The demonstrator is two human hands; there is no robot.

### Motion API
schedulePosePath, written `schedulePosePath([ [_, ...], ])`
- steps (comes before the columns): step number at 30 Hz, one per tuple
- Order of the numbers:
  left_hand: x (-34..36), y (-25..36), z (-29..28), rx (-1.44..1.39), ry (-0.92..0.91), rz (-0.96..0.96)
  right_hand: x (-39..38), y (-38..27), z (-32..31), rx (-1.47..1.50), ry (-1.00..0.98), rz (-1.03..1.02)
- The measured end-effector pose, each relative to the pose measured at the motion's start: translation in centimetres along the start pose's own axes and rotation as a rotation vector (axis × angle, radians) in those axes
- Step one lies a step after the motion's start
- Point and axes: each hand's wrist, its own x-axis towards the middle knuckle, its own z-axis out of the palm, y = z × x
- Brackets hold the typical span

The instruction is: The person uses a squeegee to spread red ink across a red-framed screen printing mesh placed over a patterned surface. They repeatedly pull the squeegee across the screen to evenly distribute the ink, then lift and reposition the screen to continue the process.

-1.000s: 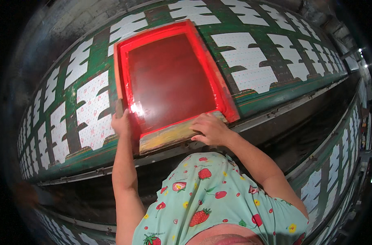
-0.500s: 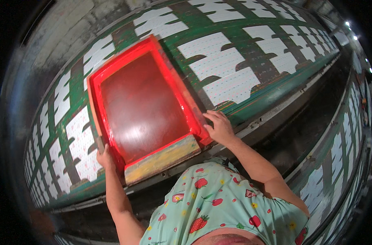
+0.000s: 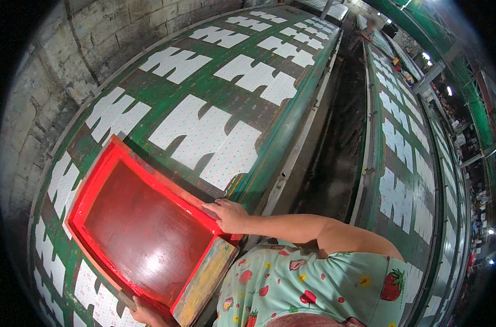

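Note:
A red-rimmed screen-printing frame [image 3: 207, 218] with a glossy dark red mesh lies over the green table at the lower left. Its near end is a paint-stained yellowish wooden board [image 3: 205, 283], close to my body. On the right rail rests my right hand [image 3: 229, 216], fingers curled over the edge. My left hand [image 3: 145, 314] grips the left rail near the picture's lower edge, partly cut off. White fabric pieces [image 3: 218, 141] with small coloured dots lie flat beyond the frame; others [image 3: 98, 297] show beside its left rail.
The long green table [image 3: 144, 122] runs off along a block wall [image 3: 123, 27]. On my right is a dark aisle [image 3: 327, 141], then a second table with white pieces [image 3: 397, 199]. Another person [image 3: 366, 35] stands far down the aisle. A green beam [image 3: 438, 32] crosses overhead.
The view has swung toward the table's far end, so the frame and both hands now appear lower and more to the left. Both hands stay on the frame's rails.

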Motion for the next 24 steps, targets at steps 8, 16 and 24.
schedulePosePath([
  [8, 0.1, 1.2, -0.6, -0.09, -0.011, -0.126, 0.4, -1.1, -1.6, 0.082, 0.073, -0.08],
  [16, -2.8, 7.4, 2.7, -0.212, -0.01, -0.174, 4.7, 1.7, -6.3, 0.09, 0.14, -0.145],
  [24, -12.0, 14.8, 16.8, -0.24, -0.038, -0.188, 10.3, 14.6, -14.5, 0.035, 0.139, -0.042],
])
